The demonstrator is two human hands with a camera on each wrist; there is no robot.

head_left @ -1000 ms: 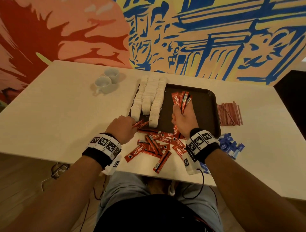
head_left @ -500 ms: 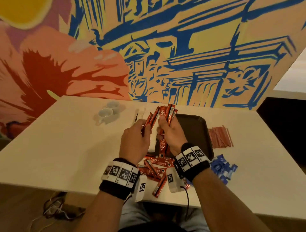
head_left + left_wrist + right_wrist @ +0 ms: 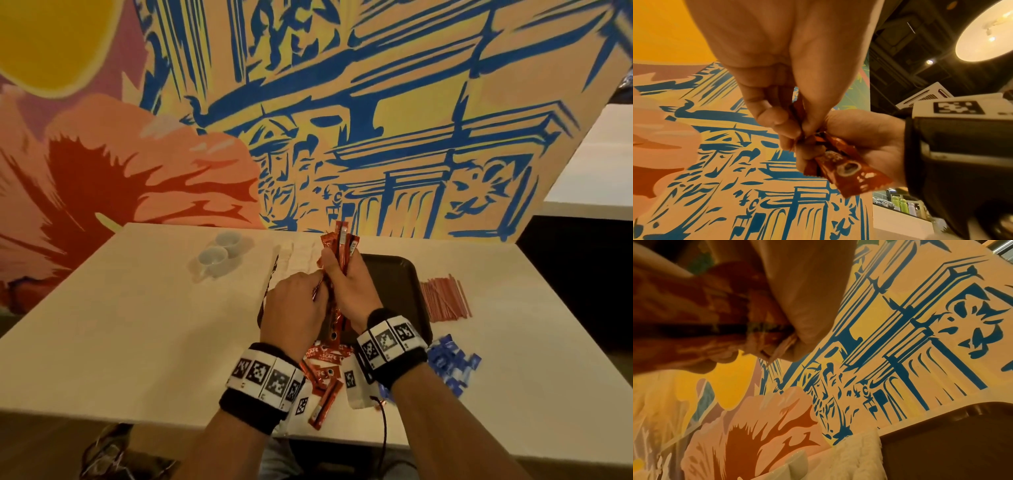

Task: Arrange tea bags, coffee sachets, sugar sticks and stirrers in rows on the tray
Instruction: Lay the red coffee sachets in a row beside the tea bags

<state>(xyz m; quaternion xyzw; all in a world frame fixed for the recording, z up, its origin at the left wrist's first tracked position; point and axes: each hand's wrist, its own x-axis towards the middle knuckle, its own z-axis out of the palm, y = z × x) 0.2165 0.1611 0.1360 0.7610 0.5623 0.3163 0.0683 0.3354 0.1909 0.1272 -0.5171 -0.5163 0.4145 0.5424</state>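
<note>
Two cups point(image 3: 219, 255) at table point(image 3: 137, 325) left. Left hand point(image 3: 294, 308) fingers pinch the lower end of coffee sachets point(image 3: 339, 251); right hand point(image 3: 352, 291) fingers curl round the bundle, held upright above dark tray point(image 3: 400, 284). Red stirrers point(image 3: 445, 299) lie right.

Two white cups point(image 3: 219, 251) touching, at 10 o'clock on white table point(image 3: 113, 318). Painted mural point(image 3: 342, 113) at 12, orange/blue/yellow. Round ceiling lamp point(image 3: 986, 30) lit overhead.

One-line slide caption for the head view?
Both hands, left and right, bunch red coffee sachets upright above the tray.
</note>
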